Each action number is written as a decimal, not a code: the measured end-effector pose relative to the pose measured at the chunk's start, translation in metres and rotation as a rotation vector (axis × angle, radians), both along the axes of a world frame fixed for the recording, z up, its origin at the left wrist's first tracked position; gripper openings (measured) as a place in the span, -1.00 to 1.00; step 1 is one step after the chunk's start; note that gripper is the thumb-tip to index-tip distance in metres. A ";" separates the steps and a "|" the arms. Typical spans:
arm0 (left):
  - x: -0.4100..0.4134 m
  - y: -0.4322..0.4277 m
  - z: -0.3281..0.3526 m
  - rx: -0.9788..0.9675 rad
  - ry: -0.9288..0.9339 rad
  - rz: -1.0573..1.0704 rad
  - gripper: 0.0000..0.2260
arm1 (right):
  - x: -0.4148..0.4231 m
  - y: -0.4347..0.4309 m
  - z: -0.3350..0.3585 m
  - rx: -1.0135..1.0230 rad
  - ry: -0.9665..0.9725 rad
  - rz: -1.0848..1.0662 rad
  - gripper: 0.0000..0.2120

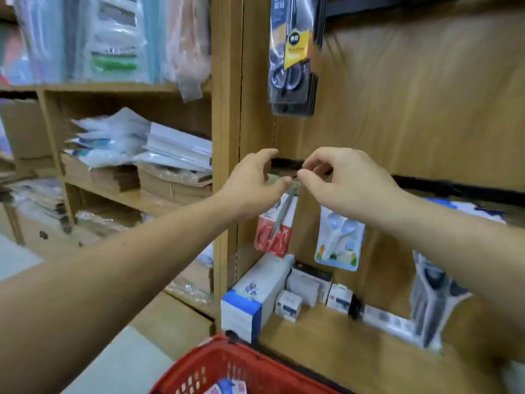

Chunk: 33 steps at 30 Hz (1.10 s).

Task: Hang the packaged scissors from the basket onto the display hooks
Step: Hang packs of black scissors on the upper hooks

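— So, where's the red-handled scissors pack (pixel 275 224)?
— Up at the black rail (pixel 454 185) on the wooden panel (pixel 412 109); left hand (pixel 254 182) and right hand (pixel 345 183), fingers curled, both pinch its top.

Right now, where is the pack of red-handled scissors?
Head view, centre: the red scissors pack hangs just below the left hand and right hand, left of the pale blue pack.

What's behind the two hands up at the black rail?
The red scissors pack hangs down from between the left hand and right hand. Its top edge and any hook are covered by the fingers.
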<state>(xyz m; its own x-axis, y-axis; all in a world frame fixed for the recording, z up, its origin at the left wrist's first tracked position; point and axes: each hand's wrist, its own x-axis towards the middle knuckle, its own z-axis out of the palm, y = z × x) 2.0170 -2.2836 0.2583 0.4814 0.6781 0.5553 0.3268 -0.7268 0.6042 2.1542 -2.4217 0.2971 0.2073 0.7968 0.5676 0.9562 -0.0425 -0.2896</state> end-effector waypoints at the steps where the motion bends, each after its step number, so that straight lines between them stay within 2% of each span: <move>1: -0.005 -0.007 -0.021 -0.011 0.033 -0.023 -0.40 | -0.006 -0.009 -0.018 -0.053 -0.016 -0.008 -0.80; 5: -0.022 -0.033 -0.116 -0.151 0.190 -0.144 -0.50 | -0.023 -0.040 -0.103 -0.277 -0.077 -0.036 -0.76; 10: -0.045 -0.068 -0.233 -0.262 0.405 -0.191 -0.52 | -0.038 -0.073 -0.222 -0.497 -0.004 -0.031 -0.74; 15: -0.073 -0.086 -0.338 -0.447 0.578 -0.180 -0.49 | -0.045 -0.101 -0.328 -0.716 0.142 -0.012 -0.73; 20: -0.110 -0.093 -0.431 -0.676 0.721 -0.056 -0.46 | -0.031 -0.114 -0.409 -0.899 0.389 -0.007 -0.80; 25: -0.117 -0.090 -0.470 -0.763 0.890 -0.012 -0.39 | -0.011 -0.114 -0.457 -0.908 0.603 -0.132 -0.74; 30: -0.108 -0.089 -0.476 -0.870 0.935 0.001 -0.43 | -0.022 -0.101 -0.493 -0.937 0.638 -0.116 -0.49; 33: -0.103 -0.084 -0.475 -0.986 0.915 0.024 -0.34 | -0.034 -0.094 -0.512 -0.985 0.606 -0.073 -0.39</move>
<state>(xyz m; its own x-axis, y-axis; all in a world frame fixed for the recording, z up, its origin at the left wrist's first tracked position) 1.9143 -2.3678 -0.2165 0.3966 0.6190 -0.6779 0.8977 -0.1072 0.4274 2.1206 -2.5155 -0.2147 0.2963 0.8136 -0.5003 0.6577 -0.5537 -0.5107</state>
